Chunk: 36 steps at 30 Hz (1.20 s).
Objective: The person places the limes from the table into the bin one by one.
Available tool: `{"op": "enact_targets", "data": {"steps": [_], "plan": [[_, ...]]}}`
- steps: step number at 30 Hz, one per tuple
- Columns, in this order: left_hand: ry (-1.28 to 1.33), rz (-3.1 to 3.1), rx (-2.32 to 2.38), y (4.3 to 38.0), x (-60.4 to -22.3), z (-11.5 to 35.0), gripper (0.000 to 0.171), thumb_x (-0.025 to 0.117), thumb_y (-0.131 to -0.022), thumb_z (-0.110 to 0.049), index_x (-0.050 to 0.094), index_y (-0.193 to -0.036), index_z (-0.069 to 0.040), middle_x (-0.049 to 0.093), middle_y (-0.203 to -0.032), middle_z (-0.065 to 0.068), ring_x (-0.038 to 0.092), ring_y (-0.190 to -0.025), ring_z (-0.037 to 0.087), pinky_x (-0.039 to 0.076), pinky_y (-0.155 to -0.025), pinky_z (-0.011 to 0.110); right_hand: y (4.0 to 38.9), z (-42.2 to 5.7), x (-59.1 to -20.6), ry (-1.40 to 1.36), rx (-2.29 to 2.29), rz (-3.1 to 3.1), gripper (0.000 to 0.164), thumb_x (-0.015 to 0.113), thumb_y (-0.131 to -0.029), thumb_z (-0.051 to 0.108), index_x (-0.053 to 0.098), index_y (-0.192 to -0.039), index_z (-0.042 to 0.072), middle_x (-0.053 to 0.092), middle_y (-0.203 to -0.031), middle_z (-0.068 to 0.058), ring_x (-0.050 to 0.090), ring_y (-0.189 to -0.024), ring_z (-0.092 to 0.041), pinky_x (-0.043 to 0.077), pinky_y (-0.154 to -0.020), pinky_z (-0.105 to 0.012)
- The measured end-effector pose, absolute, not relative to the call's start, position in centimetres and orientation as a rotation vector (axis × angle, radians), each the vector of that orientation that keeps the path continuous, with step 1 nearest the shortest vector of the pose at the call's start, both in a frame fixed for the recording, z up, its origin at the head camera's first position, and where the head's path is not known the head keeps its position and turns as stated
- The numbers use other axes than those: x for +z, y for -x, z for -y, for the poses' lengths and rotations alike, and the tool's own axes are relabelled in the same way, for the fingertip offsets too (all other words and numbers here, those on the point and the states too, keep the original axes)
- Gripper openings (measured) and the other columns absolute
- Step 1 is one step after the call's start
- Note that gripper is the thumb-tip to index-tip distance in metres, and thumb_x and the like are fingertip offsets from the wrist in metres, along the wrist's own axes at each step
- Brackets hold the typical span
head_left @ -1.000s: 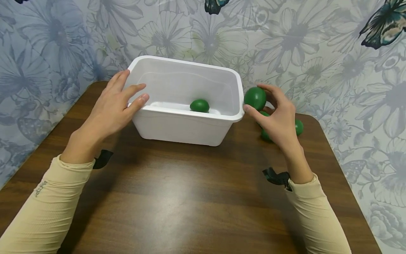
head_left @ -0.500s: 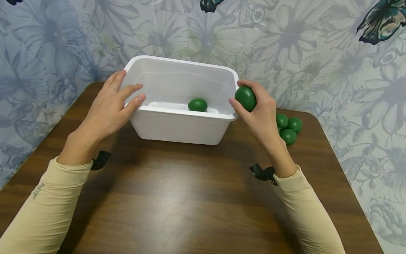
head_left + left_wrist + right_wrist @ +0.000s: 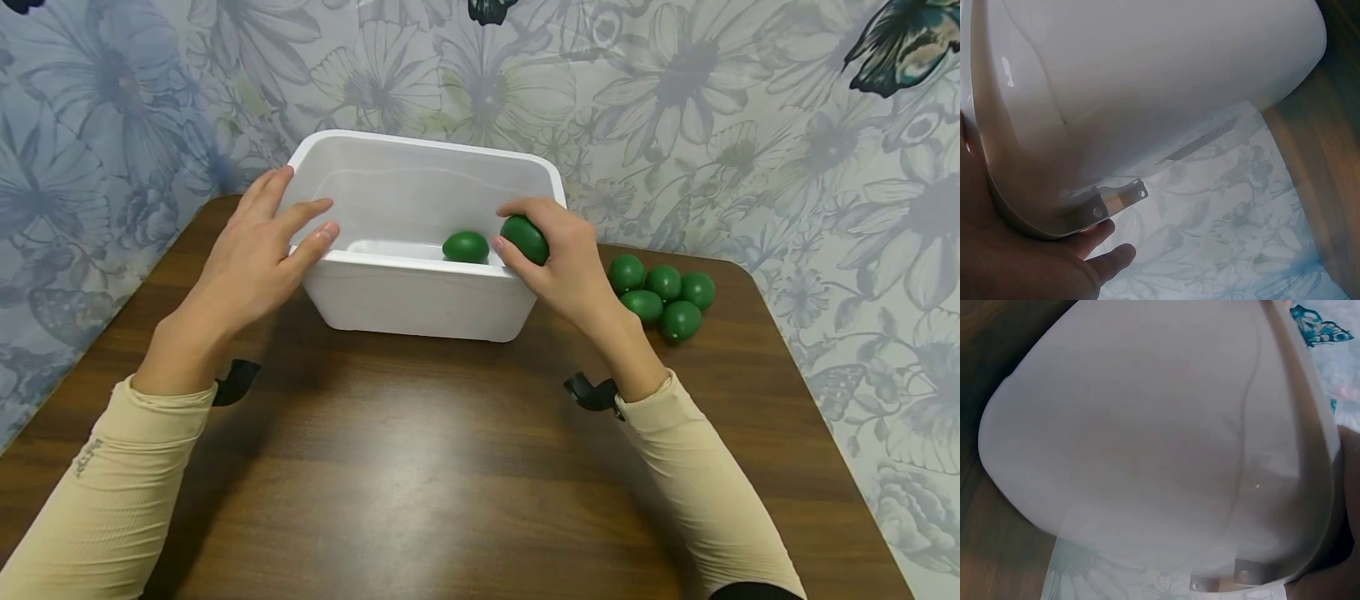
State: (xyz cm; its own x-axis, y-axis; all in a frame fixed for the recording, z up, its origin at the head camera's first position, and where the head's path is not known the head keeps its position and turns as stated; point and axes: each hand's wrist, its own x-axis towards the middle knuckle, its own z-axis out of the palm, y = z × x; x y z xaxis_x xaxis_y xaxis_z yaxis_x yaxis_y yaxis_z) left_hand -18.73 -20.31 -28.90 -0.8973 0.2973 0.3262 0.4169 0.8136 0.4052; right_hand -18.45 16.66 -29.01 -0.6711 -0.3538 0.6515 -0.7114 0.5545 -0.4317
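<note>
A white plastic tub [image 3: 420, 300] stands on the brown table, one dark green lime [image 3: 466, 247] lying inside it. My left hand [image 3: 255, 250] rests at the tub's left end, fingers spread and fairly straight around the rim. Over the tub's right front rim, my right hand [image 3: 566, 267] pinches another green lime [image 3: 526, 239] between thumb and fingers. Both wrist views show mostly the tub's outer wall [image 3: 1166, 75], with part of the left hand at the lower left of its view. The held lime is hidden in the right wrist view.
Several green limes [image 3: 663, 283] lie grouped on the table [image 3: 420, 450] to the right of the tub. A wall with flower and butterfly wallpaper [image 3: 690, 92] rises close behind the table's back edge.
My right hand has carried the lime leftward from beside the tub to over its right front rim, uncovering the limes on the table. My left hand stays at the tub's left end.
</note>
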Motion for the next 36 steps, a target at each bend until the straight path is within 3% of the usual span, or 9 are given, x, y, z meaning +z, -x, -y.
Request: {"op": "enact_targets", "data": {"steps": [6,13,17,24,33,36], "plan": [[0.556,2.741,-0.698,18.7,-28.9,20.3,0.064,0.044,-0.11,-0.056,0.058,-0.15,-0.008,0.019,-0.174,0.021,0.011,-0.163,0.041,0.018,-0.122,0.074,18.7,-16.8,-29.2,-0.85,0.903,2.404,0.019,0.065,-0.103,0.023,0.074,-0.112,0.009,0.075,-0.109,-0.006,0.067,-0.096,-0.02,0.053,-0.085,-0.039],[0.549,2.748,-0.695,18.7,-29.0,20.3,0.065,0.043,-0.109,-0.056,0.058,-0.151,-0.009,0.018,-0.175,0.02,0.01,-0.163,0.04,0.018,-0.123,0.073,18.6,-16.8,-29.1,-0.815,0.723,2.573,0.033,0.051,-0.111,0.033,0.076,-0.107,0.011,0.076,-0.107,-0.004,0.068,-0.102,-0.021,0.046,-0.092,-0.045],[0.545,2.745,-0.7,18.6,-29.0,20.2,0.064,0.044,-0.109,-0.056,0.058,-0.151,-0.009,0.019,-0.175,0.019,0.01,-0.163,0.04,0.018,-0.123,0.073,18.4,-16.9,-29.2,-0.833,0.685,2.575,0.037,0.049,-0.112,0.036,0.076,-0.107,0.012,0.076,-0.105,-0.003,0.068,-0.102,-0.02,0.045,-0.092,-0.043],[0.552,2.726,-0.698,18.4,-29.1,20.2,0.063,0.045,-0.11,-0.054,0.059,-0.149,-0.007,0.021,-0.174,0.022,0.012,-0.163,0.041,0.019,-0.123,0.073,18.3,-17.0,-29.3,-0.855,0.643,2.59,0.041,0.049,-0.112,0.038,0.072,-0.088,0.014,0.075,-0.097,-0.001,0.065,-0.101,-0.022,0.043,-0.093,-0.043],[0.549,2.73,-0.695,18.3,-29.0,20.0,0.063,0.044,-0.11,-0.054,0.059,-0.149,-0.007,0.021,-0.174,0.021,0.012,-0.163,0.041,0.019,-0.123,0.072,18.1,-17.5,-29.5,-0.878,0.662,2.584,0.038,0.052,-0.111,0.035,0.078,-0.099,0.01,0.079,-0.103,-0.004,0.066,-0.107,-0.023,0.043,-0.102,-0.043],[0.546,2.736,-0.697,18.3,-29.0,20.0,0.063,0.044,-0.11,-0.054,0.059,-0.15,-0.008,0.021,-0.174,0.021,0.011,-0.163,0.041,0.018,-0.123,0.072,18.0,-17.8,-29.7,-0.899,0.718,2.542,0.037,0.051,-0.112,0.034,0.078,-0.113,0.008,0.077,-0.12,-0.006,0.064,-0.119,-0.024,0.044,-0.108,-0.044]]}}
